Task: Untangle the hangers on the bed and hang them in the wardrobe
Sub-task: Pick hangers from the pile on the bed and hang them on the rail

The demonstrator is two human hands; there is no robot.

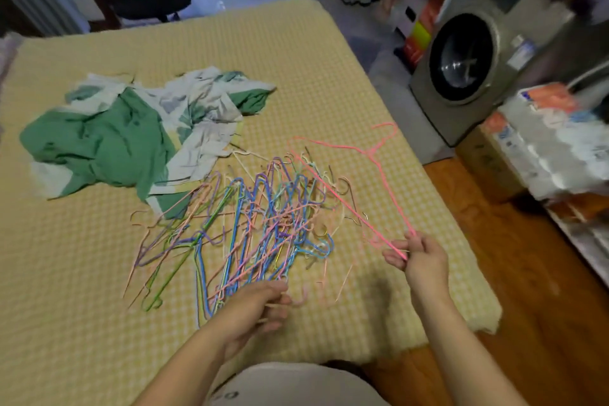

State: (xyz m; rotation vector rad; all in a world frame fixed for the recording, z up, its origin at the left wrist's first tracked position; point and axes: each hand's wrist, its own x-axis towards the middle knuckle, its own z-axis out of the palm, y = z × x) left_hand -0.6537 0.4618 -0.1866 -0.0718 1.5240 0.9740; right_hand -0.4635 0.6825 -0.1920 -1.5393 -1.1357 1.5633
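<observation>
The bed (pixel 296 53) with its yellow checked waffle-weave cover carries everything I am working on, and its right edge runs along the orange-brown wooden floor (pixel 527 290). Off that right edge, beyond the far corner, stands a grey front-loading washing machine (pixel 478 56) with a dark round door. Toward the left side of the bed, well in from the edge, lies a crumpled green and white printed cloth (pixel 131 138), its near corner touching the hangers. The tangled pile of thin wire hangers in blue, purple, pink, green and cream (pixel 250 227) lies in the middle of the bed's near half, spreading toward the near edge. One pink wire hanger (pixel 375 155) is lifted at a slant on the pile's right side, close to the bed's right edge, its hook pointing to the far side and one long arm still crossing the top of the pile. My right hand (pixel 418 257) pinches the near end of that pink hanger between thumb and curled fingers. My left hand (pixel 253 310) is at the near end of the pile, fingers curled around a pale wire there, though motion blur hides exactly which hanger it is.
</observation>
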